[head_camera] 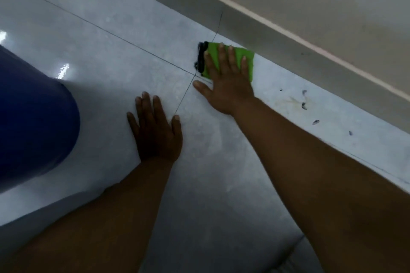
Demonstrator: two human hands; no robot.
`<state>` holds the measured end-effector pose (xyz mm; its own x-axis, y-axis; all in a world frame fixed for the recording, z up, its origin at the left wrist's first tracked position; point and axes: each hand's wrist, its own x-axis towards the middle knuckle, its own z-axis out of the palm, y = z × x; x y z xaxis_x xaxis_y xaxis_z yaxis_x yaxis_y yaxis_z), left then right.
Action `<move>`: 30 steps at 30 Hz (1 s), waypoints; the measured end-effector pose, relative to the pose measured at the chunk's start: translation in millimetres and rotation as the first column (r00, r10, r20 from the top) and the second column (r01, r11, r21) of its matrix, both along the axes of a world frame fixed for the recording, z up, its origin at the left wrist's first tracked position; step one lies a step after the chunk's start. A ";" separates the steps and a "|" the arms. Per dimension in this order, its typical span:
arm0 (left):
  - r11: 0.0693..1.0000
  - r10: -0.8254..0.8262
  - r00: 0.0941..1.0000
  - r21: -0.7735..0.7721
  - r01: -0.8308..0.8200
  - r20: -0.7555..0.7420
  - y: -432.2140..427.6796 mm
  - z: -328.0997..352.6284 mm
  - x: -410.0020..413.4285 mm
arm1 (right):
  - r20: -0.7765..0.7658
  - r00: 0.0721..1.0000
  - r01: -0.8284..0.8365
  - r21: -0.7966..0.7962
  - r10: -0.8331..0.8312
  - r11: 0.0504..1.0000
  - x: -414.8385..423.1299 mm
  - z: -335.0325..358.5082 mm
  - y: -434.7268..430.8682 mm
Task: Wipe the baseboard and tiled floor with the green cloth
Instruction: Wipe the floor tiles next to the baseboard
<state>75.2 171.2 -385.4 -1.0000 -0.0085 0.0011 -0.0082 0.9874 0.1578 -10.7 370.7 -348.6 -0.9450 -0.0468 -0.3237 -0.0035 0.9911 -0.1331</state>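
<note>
A folded green cloth [247,60] lies flat on the pale grey tiled floor [111,55], close to the grey baseboard [277,35] that runs diagonally from upper left to lower right. My right hand [228,82] presses on the cloth with fingers spread, covering most of it. A dark clump of dirt and hair [200,57] sits against the cloth's left edge. My left hand [156,131] rests flat on the bare tile with its fingers apart, holding nothing.
Small dark scraps of dirt [304,105] lie on the floor along the baseboard to the right of the cloth. My knee in blue fabric [33,122] rests on the floor at the left. Dark grout lines cross just left of the cloth.
</note>
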 end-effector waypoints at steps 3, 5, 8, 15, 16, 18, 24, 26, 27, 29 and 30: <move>1.000 0.003 1.000 0.015 -0.003 -0.014 1.1 0.3 1.4 | -0.047 0.988 -0.148 -0.021 0.147 0.989 38.7 0.7 -8.9; 1.000 0.003 1.000 0.021 -0.003 -0.019 -0.1 0.7 1.3 | -0.065 0.957 -0.285 -0.033 0.282 0.958 71.5 1.3 -4.1; 0.999 0.006 1.000 0.035 -0.005 -0.016 -0.4 1.9 1.3 | -0.029 0.898 -0.439 -0.005 0.438 0.899 99.8 0.2 26.4; 0.999 0.012 1.000 0.033 -0.011 -0.013 -0.1 2.5 0.5 | 0.043 0.961 -0.275 0.029 0.274 0.961 19.5 3.2 58.2; 0.999 0.014 1.000 0.036 -0.013 -0.017 0.3 2.3 0.7 | 0.046 0.974 -0.224 0.041 0.222 0.974 14.3 4.0 62.6; 0.999 0.014 0.999 0.034 -0.013 -0.030 0.9 1.2 1.2 | 0.030 0.995 -0.100 0.028 0.099 0.995 18.9 2.6 66.4; 0.999 0.012 1.000 0.037 -0.012 -0.022 1.8 1.2 0.5 | -0.071 0.991 0.117 0.018 -0.115 0.993 116.3 1.0 4.6; 0.999 0.012 1.000 0.038 -0.012 -0.005 1.2 1.3 1.1 | -0.029 0.994 0.104 0.024 -0.103 0.994 137.9 1.1 -6.9; 0.999 0.009 1.000 0.041 -0.009 -0.002 0.4 1.5 1.4 | -0.025 0.995 0.094 0.020 -0.094 0.995 133.9 0.6 -3.7; 0.999 0.002 1.000 0.045 -0.002 -0.001 0.8 1.8 1.5 | -0.016 0.994 0.113 0.031 -0.112 0.993 104.6 -1.6 13.2; 0.999 0.005 1.000 0.043 -0.005 -0.005 1.2 1.6 1.7 | 0.013 0.991 0.133 0.038 -0.134 0.990 85.3 -1.4 22.3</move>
